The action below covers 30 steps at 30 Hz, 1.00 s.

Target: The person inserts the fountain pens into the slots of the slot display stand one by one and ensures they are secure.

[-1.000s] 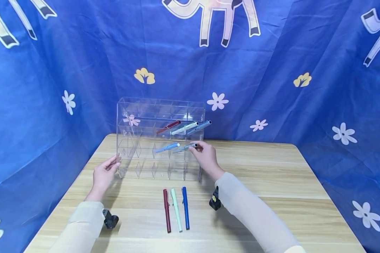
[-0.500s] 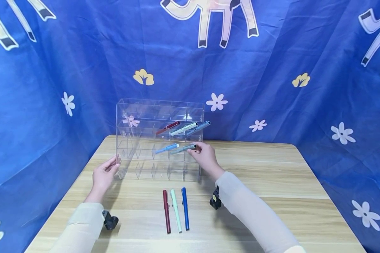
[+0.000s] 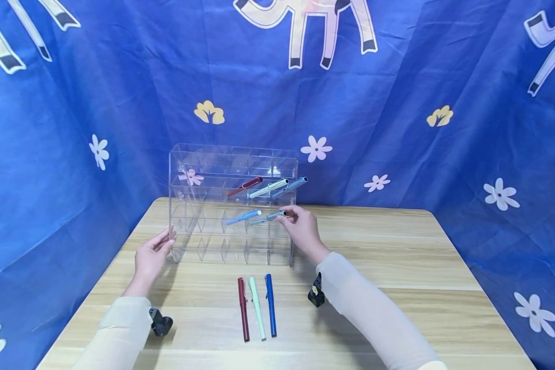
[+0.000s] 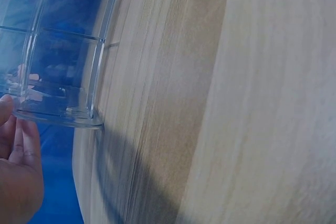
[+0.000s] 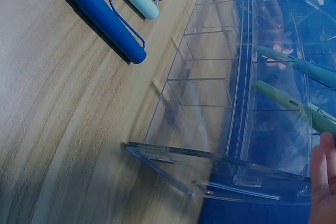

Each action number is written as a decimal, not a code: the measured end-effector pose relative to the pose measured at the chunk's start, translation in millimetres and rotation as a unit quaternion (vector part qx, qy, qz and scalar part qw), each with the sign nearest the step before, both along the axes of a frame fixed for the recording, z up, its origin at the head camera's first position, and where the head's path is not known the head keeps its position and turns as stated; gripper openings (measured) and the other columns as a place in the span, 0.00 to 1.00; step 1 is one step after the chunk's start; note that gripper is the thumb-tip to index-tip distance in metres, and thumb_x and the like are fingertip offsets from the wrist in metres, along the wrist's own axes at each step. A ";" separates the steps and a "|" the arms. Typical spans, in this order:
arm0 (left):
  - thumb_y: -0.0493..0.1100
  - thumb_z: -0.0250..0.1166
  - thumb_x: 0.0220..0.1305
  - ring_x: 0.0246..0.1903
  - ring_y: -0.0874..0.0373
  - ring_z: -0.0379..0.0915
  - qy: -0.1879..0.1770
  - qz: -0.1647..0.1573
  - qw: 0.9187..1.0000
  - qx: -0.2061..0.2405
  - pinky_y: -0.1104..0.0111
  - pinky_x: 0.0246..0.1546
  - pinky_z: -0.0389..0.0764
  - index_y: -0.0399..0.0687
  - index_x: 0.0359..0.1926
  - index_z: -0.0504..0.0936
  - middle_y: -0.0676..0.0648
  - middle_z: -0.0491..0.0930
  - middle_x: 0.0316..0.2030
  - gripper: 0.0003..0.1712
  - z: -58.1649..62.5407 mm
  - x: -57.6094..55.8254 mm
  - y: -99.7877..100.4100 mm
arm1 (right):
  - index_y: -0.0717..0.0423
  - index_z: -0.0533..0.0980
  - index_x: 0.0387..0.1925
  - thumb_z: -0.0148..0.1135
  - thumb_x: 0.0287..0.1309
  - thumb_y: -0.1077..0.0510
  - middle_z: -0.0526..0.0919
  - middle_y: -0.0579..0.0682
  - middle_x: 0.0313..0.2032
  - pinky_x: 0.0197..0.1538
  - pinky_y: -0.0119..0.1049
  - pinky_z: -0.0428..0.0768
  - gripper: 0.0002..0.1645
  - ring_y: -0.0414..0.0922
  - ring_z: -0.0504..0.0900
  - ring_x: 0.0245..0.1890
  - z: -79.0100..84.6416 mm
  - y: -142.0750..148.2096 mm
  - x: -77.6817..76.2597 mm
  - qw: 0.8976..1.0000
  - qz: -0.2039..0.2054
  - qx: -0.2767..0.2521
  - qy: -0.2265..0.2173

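Note:
A clear acrylic display rack (image 3: 213, 177) with divided shelves stands on the table. My left hand (image 3: 151, 257) grips its left side edge, the thumb in front and the fingers along the outside. Near the rack's right side, my right hand (image 3: 302, 228) pinches the cap end of a greyish-green pen (image 3: 265, 218), which lies slanted in a lower compartment. Beside that pen rests a light blue pen (image 3: 244, 217). On the shelf above lie a dark red pen (image 3: 245, 187), a pale mint pen (image 3: 268, 188) and a blue pen (image 3: 290, 188). The right fingertips are partly cut off in the right wrist view.
In front of the rack, a dark red pen (image 3: 243, 309), a mint green pen (image 3: 257, 308) and a dark blue pen (image 3: 271, 305) lie side by side on the wooden table (image 3: 374, 257). A blue patterned curtain (image 3: 374, 118) surrounds the table.
My right hand has shifted very slightly at the cap end of the greyish-green pen. My left hand, the rack and the other pens stay where they were.

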<state>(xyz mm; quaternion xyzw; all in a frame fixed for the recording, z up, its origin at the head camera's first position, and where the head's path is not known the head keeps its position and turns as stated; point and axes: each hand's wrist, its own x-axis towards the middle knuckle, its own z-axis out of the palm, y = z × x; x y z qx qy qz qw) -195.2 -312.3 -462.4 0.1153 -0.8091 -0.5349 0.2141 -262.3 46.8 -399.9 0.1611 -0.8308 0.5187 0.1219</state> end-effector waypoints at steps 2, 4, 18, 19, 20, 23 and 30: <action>0.32 0.60 0.65 0.34 0.85 0.70 0.003 -0.002 1.000 0.000 0.86 0.40 0.76 0.34 0.60 0.71 0.33 0.73 0.52 0.23 0.1 0.2 0.1 | 0.55 0.82 0.43 0.69 0.56 0.57 0.83 0.45 0.29 0.29 0.29 0.80 0.12 0.38 0.79 0.27 0.3 0.4 -0.4 1.000 0.002 0.001 -0.001; 0.32 0.60 0.65 0.34 0.85 0.70 0.005 -0.003 1.000 0.000 0.85 0.41 0.76 0.35 0.61 0.71 0.33 0.73 0.52 0.23 0.3 0.3 0.1 | 0.55 0.82 0.43 0.69 0.56 0.58 0.84 0.45 0.29 0.29 0.29 0.80 0.12 0.38 0.79 0.28 0.3 0.9 -1.0 1.000 0.005 0.004 -0.001; 0.31 0.60 0.65 0.34 0.84 0.71 -0.003 -0.006 1.000 0.000 0.84 0.41 0.77 0.36 0.61 0.72 0.34 0.73 0.52 0.23 -2.0 1.5 -1.5 | 0.55 0.78 0.52 0.69 0.55 0.59 0.84 0.48 0.39 0.39 0.31 0.84 0.22 0.39 0.82 0.35 -4.4 5.9 1.3 0.998 0.035 -0.034 -0.028; 0.31 0.60 0.65 0.34 0.84 0.71 -0.003 -0.008 1.000 0.000 0.84 0.41 0.77 0.36 0.61 0.71 0.34 0.73 0.52 0.23 -2.1 1.6 -1.7 | 0.55 0.78 0.52 0.69 0.55 0.59 0.84 0.48 0.40 0.40 0.32 0.84 0.22 0.40 0.83 0.36 -4.5 7.8 2.0 0.998 0.036 -0.042 -0.027; 0.31 0.60 0.65 0.34 0.84 0.71 -0.003 -0.009 1.000 -0.001 0.84 0.41 0.77 0.36 0.61 0.71 0.34 0.73 0.52 0.23 -1.9 1.8 -1.7 | 0.54 0.77 0.52 0.70 0.54 0.58 0.84 0.48 0.41 0.42 0.32 0.84 0.22 0.40 0.83 0.37 -4.8 9.9 2.3 0.998 0.035 -0.046 -0.023; 0.32 0.60 0.66 0.35 0.83 0.71 0.000 -0.010 1.000 -0.005 0.84 0.41 0.77 0.37 0.61 0.71 0.34 0.73 0.52 0.23 -1.2 1.9 -1.7 | 0.55 0.77 0.52 0.70 0.53 0.59 0.84 0.51 0.43 0.45 0.35 0.83 0.23 0.42 0.83 0.38 -6.3 17.8 3.0 0.997 0.032 -0.066 -0.007; 0.32 0.60 0.66 0.35 0.83 0.71 0.002 -0.011 1.000 -0.002 0.84 0.41 0.77 0.37 0.61 0.71 0.33 0.73 0.53 0.23 -1.4 -0.1 -2.2 | 0.57 0.77 0.51 0.71 0.53 0.59 0.84 0.54 0.44 0.44 0.35 0.83 0.23 0.48 0.83 0.39 -15.4 37.2 7.2 0.995 -0.003 -0.099 -0.005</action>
